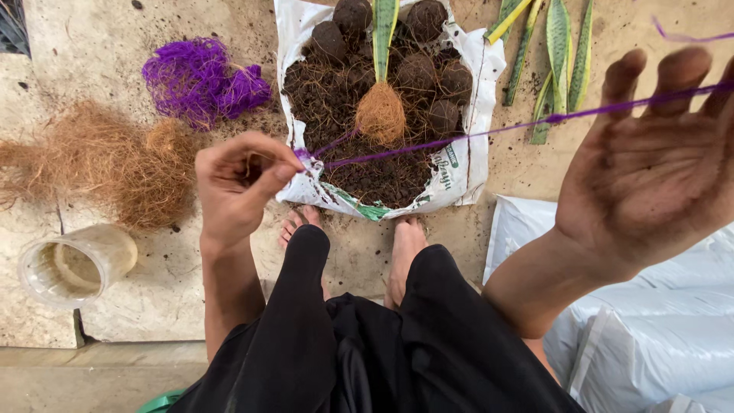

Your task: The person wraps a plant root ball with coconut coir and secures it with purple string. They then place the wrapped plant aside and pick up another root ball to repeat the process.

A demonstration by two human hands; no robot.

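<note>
Left of the grip, a clear plastic jar (75, 264), a heap of coconut fibre (115, 164) and a bundle of purple netting (202, 80) lay on the floor. The left hand (241, 183) pinched a purple string (459, 136) between thumb and forefinger, just above a soil-filled white bag (466, 157) holding a fibre-wrapped root ball (380, 113). The string ran taut rightward to the right hand (650, 168), spread wide open, crossing its fingers.

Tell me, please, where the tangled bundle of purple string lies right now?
In the head view, the purple string bundle lies on the ground at upper left, just above the coconut fibre pile and left of the open soil bag.
</note>
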